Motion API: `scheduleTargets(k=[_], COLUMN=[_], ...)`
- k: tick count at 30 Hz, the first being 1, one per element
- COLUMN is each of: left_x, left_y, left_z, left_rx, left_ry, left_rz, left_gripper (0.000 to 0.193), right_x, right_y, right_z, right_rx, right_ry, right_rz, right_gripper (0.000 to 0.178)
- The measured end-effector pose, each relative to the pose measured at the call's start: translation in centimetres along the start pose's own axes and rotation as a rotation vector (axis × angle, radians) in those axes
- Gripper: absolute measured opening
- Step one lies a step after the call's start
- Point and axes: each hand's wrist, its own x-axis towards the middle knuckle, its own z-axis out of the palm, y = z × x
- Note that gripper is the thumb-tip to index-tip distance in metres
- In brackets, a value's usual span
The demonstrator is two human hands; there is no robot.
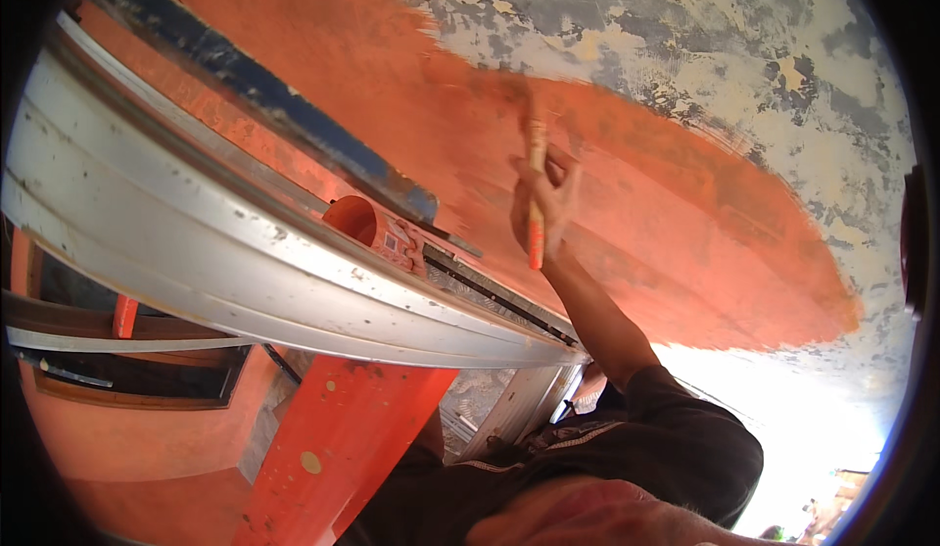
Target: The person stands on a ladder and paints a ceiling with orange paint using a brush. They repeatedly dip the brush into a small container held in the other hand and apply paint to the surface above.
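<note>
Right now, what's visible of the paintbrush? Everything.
The paintbrush has a slim, pale, wood-looking handle, marked orange-red toward its lower end. The right hand holds it nearly upright in the picture. Its dark head, too blurred to show bristles, is at the orange surface, near the patchy grey-and-white area; contact is unclear.

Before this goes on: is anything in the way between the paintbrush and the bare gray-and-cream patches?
Nothing visible is: the paintbrush in the right hand is near the edge of the orange coat, beside the gray-and-cream patches. The blue beam lies off to the left.
</note>
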Motion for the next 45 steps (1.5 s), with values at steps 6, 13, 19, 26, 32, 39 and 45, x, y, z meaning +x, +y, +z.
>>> scheduleTargets(k=[6,13,19,26,32,39,45], left_x=[0.0,-0.3,0.3,0.9,0.6,-0.4,0.3], left_y=[0.3,1.4,0.1,-0.3,0.1,1.3,2.6], left_z=[1.3,-0.2,0.6,1.2,2.3,2.7,1.2], left_rx=[-0.002,0.025,0.065,0.021,0.053,0.034,0.043], left_ry=[0.033,-0.002,0.030,0.078,0.023,0.018,-0.002], left_rz=[-0.021,-0.072,-0.026,-0.083,-0.079,0.029,-0.002], left_gripper=[0.066,0.058,0.065,0.067,0.064,0.066,0.066], right_x=[4.8,1.2,-1.7,1.2,4.5,4.7,-2.5], right_y=[4.1,3.8,-2.4,1.2,4.5,5.7,0.4], right_z=[7.8,-2.1,-10.0,3.2,12.7,6.0,-6.9], right_rx=[-0.481,-0.091,-0.354,-0.690,-0.506,-0.151,-0.377], right_ry=[-0.367,0.014,0.381,-0.311,-0.427,-0.101,0.244], right_rz=[-0.560,0.043,-0.413,-0.321,-0.362,-0.079,-0.381], right_gripper=[0.025,0.026,0.014,0.030,0.035,0.044,0.005])
